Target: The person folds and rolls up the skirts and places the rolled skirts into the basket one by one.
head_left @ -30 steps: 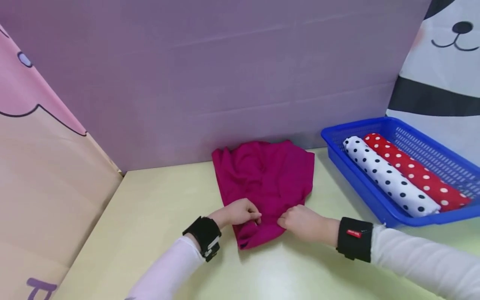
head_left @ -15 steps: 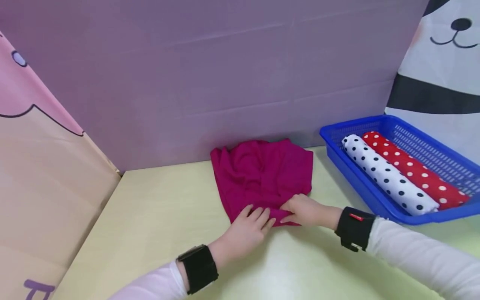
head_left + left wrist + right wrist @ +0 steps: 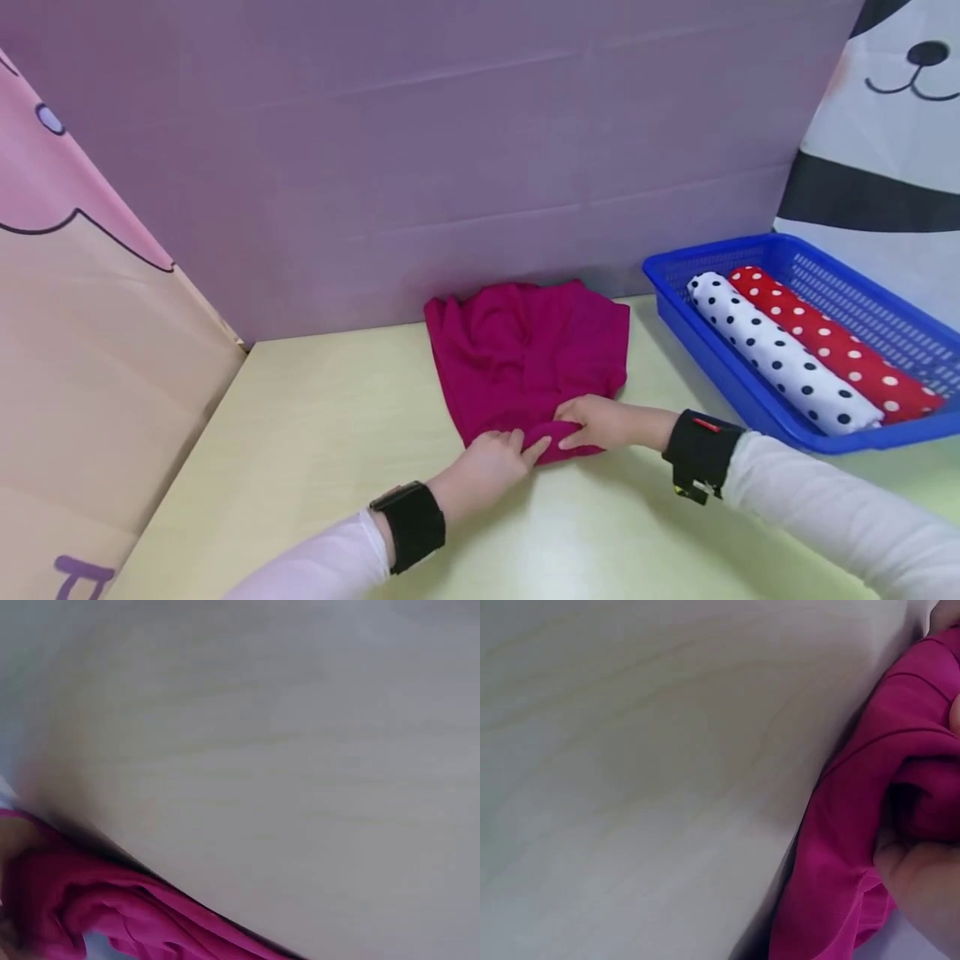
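A magenta cloth (image 3: pixel 528 354) lies crumpled on the table, its far edge against the purple backdrop. Along the near edge it is turned into a thick fold. My left hand (image 3: pixel 491 467) grips the left part of that fold, fingers on top. A little to its right, my right hand (image 3: pixel 602 423) pinches the fold between thumb and fingers. In the right wrist view, rolled layers of the cloth (image 3: pixel 840 825) sit between the thumb and fingers. The left wrist view shows the bunched cloth (image 3: pixel 135 907) at the lower left, with only a sliver of the hand.
A blue plastic basket (image 3: pixel 720 379) stands at the right, holding a white roll with black dots (image 3: pixel 783 354) and a red roll with white dots (image 3: pixel 840 342). The purple backdrop (image 3: pixel 487 167) closes off the back of the pale table (image 3: pixel 330 400). A printed panel (image 3: pixel 97 350) borders the left.
The near edge of the cloth has been turned up and away into a fold. My left hand opened over it, then closed at the fold's left part; my right hand shifted slightly away from me.
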`<state>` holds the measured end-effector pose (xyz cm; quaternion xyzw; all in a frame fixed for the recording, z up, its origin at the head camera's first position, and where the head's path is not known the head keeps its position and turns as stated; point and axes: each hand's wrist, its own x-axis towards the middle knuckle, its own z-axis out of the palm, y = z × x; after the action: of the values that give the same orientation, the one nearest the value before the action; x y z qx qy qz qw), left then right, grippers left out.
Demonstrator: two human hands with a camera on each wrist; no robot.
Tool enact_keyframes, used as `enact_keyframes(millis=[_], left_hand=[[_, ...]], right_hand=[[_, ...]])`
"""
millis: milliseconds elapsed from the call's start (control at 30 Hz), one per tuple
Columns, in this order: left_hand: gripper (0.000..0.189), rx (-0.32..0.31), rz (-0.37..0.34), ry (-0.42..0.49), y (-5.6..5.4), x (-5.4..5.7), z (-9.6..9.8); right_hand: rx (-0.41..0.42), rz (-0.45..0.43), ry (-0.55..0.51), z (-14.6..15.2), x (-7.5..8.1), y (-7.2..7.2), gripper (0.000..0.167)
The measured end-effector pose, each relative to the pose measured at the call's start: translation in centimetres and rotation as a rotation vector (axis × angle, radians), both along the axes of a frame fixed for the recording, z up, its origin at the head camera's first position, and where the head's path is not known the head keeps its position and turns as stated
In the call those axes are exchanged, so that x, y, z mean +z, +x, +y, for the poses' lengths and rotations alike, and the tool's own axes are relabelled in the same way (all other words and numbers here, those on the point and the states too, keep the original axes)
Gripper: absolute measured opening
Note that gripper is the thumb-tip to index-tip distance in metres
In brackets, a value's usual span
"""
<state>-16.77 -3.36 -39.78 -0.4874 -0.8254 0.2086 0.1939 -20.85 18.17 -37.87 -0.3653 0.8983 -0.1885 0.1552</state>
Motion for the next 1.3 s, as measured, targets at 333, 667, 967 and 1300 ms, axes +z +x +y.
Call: enact_keyframes(millis=[333,667,967,1300], left_hand=[[0.041,0.083,-0.694,0.257,-3.3,1.7,-0.7],[0.037,0.23,-1.005,0.347,-6.0,2.4,-0.7],[0.036,0.293,-1.17,0.386,-6.9,2.5,-0.7],[0.05,0.109,-0.493,0.229,-3.7,1.5,-0.5]], right_hand=[[0.083,0.674,0.243,-0.3,-0.5,2.3,0.037],[0.151,1.062,0.491,-0.8,-1.6,4.2,0.037],[0.084,0.889,0.256,-0.8,-2.1,3.3,0.033],[0.031,0.5,0.118,-0.5,-0.2,0.6,0.019]])
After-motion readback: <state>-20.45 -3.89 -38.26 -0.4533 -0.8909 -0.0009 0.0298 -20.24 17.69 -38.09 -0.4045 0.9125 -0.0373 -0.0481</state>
